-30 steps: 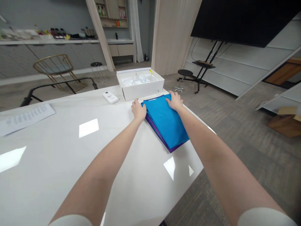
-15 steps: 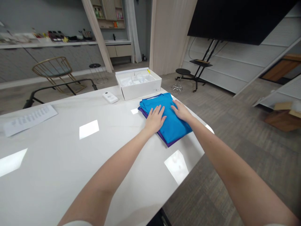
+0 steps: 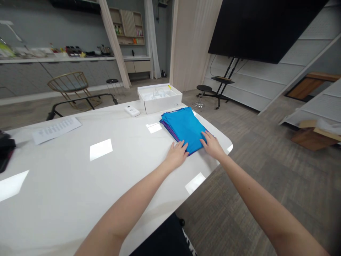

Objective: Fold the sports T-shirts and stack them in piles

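Observation:
A folded bright blue cloth (image 3: 185, 122) lies on top of a purple cloth (image 3: 170, 131), whose layers show along the left side of the stack. The stack rests near the right corner of the white table (image 3: 128, 160). My left hand (image 3: 177, 155) touches the stack's near left corner, its fingers spread on the blue cloth. At the near right corner my right hand (image 3: 212, 145) lies with fingers apart on the cloth's edge.
Behind the stack stands an open white box (image 3: 161, 103) with clear plastic inside. Left of it lie a small white device (image 3: 132, 111) and a printed paper (image 3: 57, 130). A dark object (image 3: 5, 151) sits at the left edge.
Both hands have slid from the middle and far side of the stack to its near corners. The view has tilted up, and a dark object has appeared at the left.

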`<control>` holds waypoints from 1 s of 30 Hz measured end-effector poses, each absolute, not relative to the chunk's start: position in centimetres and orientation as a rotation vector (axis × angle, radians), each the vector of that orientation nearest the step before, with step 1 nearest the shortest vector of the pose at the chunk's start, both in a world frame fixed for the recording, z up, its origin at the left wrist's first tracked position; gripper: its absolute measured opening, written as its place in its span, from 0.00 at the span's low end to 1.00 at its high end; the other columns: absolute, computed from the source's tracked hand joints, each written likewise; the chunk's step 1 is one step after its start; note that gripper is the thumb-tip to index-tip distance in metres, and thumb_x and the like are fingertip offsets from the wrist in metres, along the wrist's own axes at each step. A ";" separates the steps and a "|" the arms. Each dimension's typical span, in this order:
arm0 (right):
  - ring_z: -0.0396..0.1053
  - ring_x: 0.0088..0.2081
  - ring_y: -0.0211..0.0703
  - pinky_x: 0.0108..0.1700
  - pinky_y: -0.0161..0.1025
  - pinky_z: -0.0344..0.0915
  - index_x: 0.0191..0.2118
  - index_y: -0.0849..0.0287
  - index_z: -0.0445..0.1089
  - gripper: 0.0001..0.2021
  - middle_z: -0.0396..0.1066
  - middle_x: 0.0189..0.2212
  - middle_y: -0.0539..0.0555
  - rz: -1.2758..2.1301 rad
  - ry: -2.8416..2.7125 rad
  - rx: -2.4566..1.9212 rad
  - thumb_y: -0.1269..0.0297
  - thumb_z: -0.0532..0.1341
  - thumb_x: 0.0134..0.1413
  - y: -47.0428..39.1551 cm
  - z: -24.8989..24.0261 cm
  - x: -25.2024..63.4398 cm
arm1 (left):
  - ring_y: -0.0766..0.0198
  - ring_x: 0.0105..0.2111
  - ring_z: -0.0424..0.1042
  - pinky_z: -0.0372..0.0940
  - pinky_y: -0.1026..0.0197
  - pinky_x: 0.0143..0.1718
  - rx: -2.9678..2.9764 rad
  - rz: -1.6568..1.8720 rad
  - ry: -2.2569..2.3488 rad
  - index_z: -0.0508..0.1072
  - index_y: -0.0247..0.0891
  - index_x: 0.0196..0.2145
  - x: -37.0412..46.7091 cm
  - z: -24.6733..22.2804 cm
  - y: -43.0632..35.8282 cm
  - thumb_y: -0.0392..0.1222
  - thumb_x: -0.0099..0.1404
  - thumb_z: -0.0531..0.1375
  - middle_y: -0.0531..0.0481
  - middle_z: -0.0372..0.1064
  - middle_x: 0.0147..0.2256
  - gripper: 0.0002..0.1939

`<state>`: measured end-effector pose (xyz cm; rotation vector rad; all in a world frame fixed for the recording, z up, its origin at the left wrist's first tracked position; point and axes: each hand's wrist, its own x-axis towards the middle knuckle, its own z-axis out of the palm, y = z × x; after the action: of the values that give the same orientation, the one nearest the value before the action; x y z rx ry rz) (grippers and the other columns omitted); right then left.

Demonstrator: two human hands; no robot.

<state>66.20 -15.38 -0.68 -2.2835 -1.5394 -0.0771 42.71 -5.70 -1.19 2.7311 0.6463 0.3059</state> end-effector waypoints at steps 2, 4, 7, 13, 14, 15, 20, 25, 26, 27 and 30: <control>0.61 0.66 0.61 0.66 0.62 0.58 0.63 0.57 0.68 0.23 0.64 0.65 0.65 -0.177 -1.623 -2.155 0.56 0.51 0.69 -15.7 -0.1 62.8 | 0.52 0.68 0.60 0.48 0.40 0.71 2.712 0.343 0.664 0.65 0.40 0.66 40.2 -0.5 -6.4 0.46 0.77 0.50 0.41 0.60 0.68 0.24; 0.67 0.60 0.58 0.62 0.55 0.63 0.57 0.57 0.73 0.18 0.72 0.58 0.64 -0.143 -1.718 -2.036 0.59 0.53 0.69 -15.6 0.2 58.3 | 0.54 0.62 0.67 0.54 0.43 0.68 2.697 0.366 0.697 0.71 0.40 0.60 37.3 0.1 -6.8 0.43 0.76 0.51 0.42 0.69 0.62 0.19; 0.74 0.48 0.52 0.52 0.46 0.68 0.48 0.55 0.76 0.13 0.78 0.45 0.59 0.054 -1.790 -1.952 0.60 0.54 0.69 -14.5 0.3 51.1 | 0.54 0.54 0.73 0.63 0.49 0.59 2.686 0.348 0.816 0.77 0.39 0.50 32.5 0.6 -6.8 0.40 0.75 0.52 0.43 0.76 0.51 0.15; 0.75 0.35 0.46 0.40 0.41 0.66 0.42 0.52 0.77 0.10 0.80 0.36 0.52 0.388 -1.856 -1.825 0.59 0.58 0.66 -10.8 -0.3 39.8 | 0.54 0.48 0.75 0.67 0.53 0.52 2.577 0.337 1.060 0.78 0.39 0.47 21.4 0.6 -5.7 0.39 0.73 0.53 0.44 0.77 0.45 0.14; 0.75 0.34 0.46 0.40 0.41 0.66 0.41 0.51 0.77 0.10 0.80 0.35 0.51 0.455 -1.853 -1.772 0.59 0.58 0.66 -10.1 -0.4 38.3 | 0.54 0.47 0.75 0.67 0.54 0.52 2.539 0.353 1.088 0.78 0.39 0.47 19.4 0.6 -5.7 0.39 0.72 0.53 0.44 0.77 0.44 0.14; 0.75 0.34 0.46 0.40 0.41 0.67 0.40 0.51 0.77 0.10 0.80 0.34 0.51 0.525 -1.839 -1.710 0.58 0.58 0.65 -9.6 -0.5 36.9 | 0.55 0.46 0.76 0.68 0.55 0.51 2.496 0.373 1.117 0.78 0.40 0.47 17.4 0.5 -5.8 0.39 0.72 0.53 0.44 0.78 0.44 0.14; 0.74 0.32 0.47 0.36 0.42 0.67 0.36 0.51 0.76 0.12 0.78 0.30 0.51 0.824 -1.738 -1.466 0.53 0.58 0.63 -7.6 -1.4 29.8 | 0.57 0.44 0.77 0.69 0.57 0.48 2.288 0.473 1.293 0.79 0.43 0.47 8.0 -0.2 -7.3 0.39 0.72 0.53 0.49 0.80 0.44 0.15; 0.74 0.31 0.49 0.36 0.43 0.67 0.38 0.50 0.76 0.12 0.78 0.30 0.51 0.902 -1.872 -1.388 0.52 0.58 0.64 -6.3 -2.0 23.0 | 0.58 0.44 0.77 0.69 0.58 0.48 2.162 0.533 1.453 0.79 0.45 0.46 1.0 -1.0 -8.8 0.41 0.73 0.52 0.50 0.80 0.43 0.15; 0.74 0.32 0.49 0.36 0.43 0.67 0.38 0.49 0.76 0.12 0.78 0.30 0.50 0.913 -1.910 -1.370 0.52 0.58 0.64 -5.9 -2.0 21.6 | 0.58 0.44 0.77 0.69 0.58 0.48 2.142 0.557 1.484 0.79 0.45 0.46 -0.2 -1.0 -8.9 0.41 0.73 0.52 0.50 0.80 0.43 0.15; 0.74 0.32 0.49 0.36 0.43 0.67 0.39 0.49 0.76 0.12 0.78 0.30 0.50 0.925 -1.944 -1.348 0.52 0.58 0.64 -5.5 -2.0 20.2 | 0.58 0.44 0.77 0.69 0.58 0.48 2.123 0.582 1.516 0.80 0.44 0.46 -1.4 -1.0 -8.9 0.41 0.73 0.53 0.50 0.80 0.43 0.15; 0.73 0.31 0.47 0.36 0.41 0.67 0.40 0.51 0.77 0.12 0.78 0.31 0.50 0.950 -2.039 -1.258 0.54 0.58 0.65 -4.1 -1.8 15.3 | 0.58 0.43 0.77 0.69 0.58 0.47 2.061 0.649 1.622 0.80 0.43 0.44 -5.1 -0.8 -8.9 0.41 0.72 0.54 0.49 0.79 0.41 0.14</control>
<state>15.30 -4.10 -1.80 -1.2579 -2.0388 0.9505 -5.15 -8.87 -0.77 2.0607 1.6216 0.6490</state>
